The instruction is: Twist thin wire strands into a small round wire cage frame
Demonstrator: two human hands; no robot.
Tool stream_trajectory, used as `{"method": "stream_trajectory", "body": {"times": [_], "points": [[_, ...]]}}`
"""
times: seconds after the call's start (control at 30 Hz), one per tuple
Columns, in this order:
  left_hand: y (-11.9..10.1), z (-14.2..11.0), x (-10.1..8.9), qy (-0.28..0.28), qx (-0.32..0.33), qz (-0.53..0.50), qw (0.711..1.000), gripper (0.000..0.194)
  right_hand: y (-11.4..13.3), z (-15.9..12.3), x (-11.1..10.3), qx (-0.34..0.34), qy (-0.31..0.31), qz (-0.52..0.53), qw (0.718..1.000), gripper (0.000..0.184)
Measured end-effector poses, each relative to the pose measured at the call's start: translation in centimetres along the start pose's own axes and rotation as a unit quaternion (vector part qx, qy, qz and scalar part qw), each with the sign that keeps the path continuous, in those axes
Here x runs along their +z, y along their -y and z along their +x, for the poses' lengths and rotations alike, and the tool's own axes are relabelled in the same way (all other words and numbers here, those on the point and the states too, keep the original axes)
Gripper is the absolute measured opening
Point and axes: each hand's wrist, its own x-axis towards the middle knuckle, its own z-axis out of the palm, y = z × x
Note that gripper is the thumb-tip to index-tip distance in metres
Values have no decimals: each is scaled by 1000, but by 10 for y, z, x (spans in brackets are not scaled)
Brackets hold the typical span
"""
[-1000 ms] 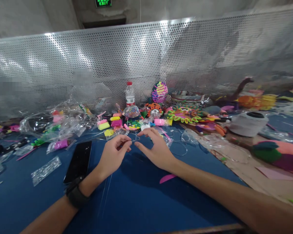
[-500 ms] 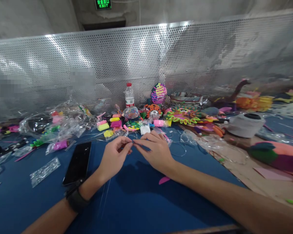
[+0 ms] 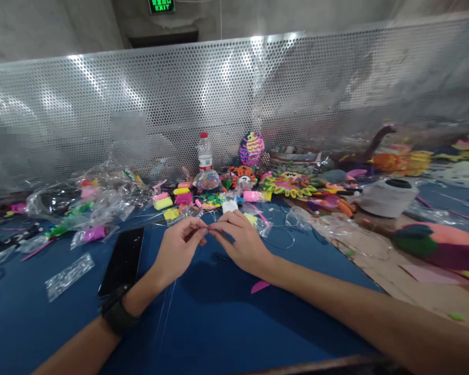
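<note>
Above the middle of the blue table (image 3: 203, 328), my left hand (image 3: 180, 247) is closed, thumb and forefinger pinched together. Its fingertips meet those of my right hand (image 3: 242, 242), which pinches too. Whatever lies between the fingertips is too small to make out. A thin clear strand (image 3: 166, 312) runs over the table below my left wrist, which wears a black watch (image 3: 119, 310). Under my right forearm lies a flat pink piece (image 3: 260, 286). Just beyond the fingers sit a white lump (image 3: 230, 205) and a pale yellow piece (image 3: 251, 219).
Left of my left hand lies a black phone (image 3: 122, 260), with a clear packet (image 3: 69, 277) beside it. Bright clay packs (image 3: 163, 202), a red-capped bottle (image 3: 205, 156) and a flower-like clay piece (image 3: 291, 185) line the back before a perforated metal screen (image 3: 180, 99). A white roll (image 3: 389, 198) stands right.
The whole view has shifted slightly, so things appear a little further left. Both hands stay together, fingertips still pinched, with the right fingers drawn a bit closer.
</note>
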Motion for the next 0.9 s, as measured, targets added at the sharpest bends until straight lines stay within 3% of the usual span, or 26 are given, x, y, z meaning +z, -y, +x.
{"method": "stream_trajectory", "body": {"times": [0.43, 0.67, 0.9], "points": [[4, 2, -1, 13, -18, -39, 999, 10, -3, 3, -5, -63, 49, -82, 993, 25], [3, 3, -2, 18, -41, -27, 999, 19, -2, 6, -13, -27, 71, -122, 990, 22], [-1, -1, 1, 46, -78, -68, 994, 20, -3, 2, -16, 14, 143, -93, 985, 24]]}}
